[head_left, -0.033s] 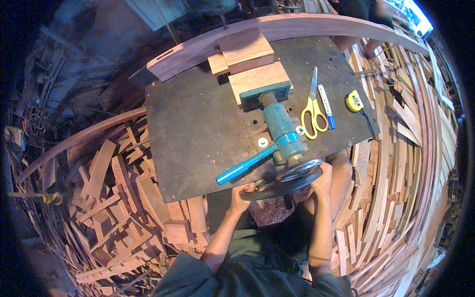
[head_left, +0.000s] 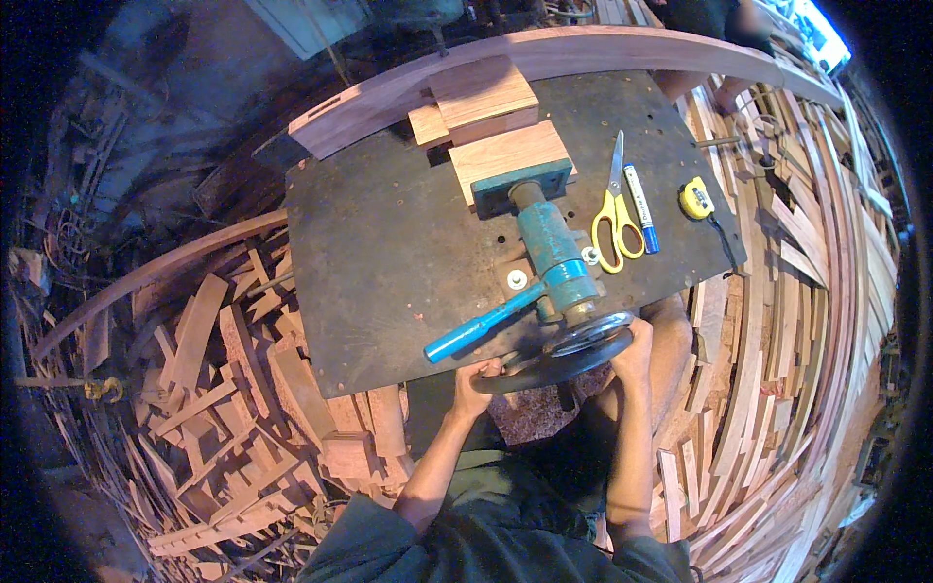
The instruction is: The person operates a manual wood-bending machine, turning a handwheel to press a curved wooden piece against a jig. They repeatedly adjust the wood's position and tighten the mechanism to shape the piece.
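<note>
My left hand grips the left side of a dark handwheel, and my right hand is closed round its right rim. The wheel belongs to a blue-green vise mounted on the table. A bright blue lever handle sticks out from the vise to the left. The vise's flat jaw presses against a wooden block. Behind that block sits another wooden block, with a smaller piece at its left. A long wooden beam stands on edge along the far side.
On the dark tabletop, right of the vise, lie yellow-handled scissors, a blue-capped marker and a yellow tape measure. Offcuts are heaped on the floor to the left, and long strips to the right. Another person's legs show at far right.
</note>
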Demonstrator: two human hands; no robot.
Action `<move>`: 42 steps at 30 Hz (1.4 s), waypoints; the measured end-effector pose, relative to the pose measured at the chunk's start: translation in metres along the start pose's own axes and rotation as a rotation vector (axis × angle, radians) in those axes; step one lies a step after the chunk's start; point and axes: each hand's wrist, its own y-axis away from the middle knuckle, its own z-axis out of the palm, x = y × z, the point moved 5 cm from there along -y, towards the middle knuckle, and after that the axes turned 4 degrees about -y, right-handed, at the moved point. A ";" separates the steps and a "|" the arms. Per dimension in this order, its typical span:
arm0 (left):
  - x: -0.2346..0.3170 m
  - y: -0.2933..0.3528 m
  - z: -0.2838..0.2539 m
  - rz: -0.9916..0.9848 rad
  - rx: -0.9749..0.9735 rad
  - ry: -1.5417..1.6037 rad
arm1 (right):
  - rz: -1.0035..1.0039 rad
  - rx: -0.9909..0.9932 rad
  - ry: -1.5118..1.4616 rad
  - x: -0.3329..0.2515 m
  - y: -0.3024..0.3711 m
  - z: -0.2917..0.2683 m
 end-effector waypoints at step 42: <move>-0.003 -0.008 0.000 0.018 0.011 -0.027 | 0.010 -0.006 0.005 -0.010 -0.007 0.001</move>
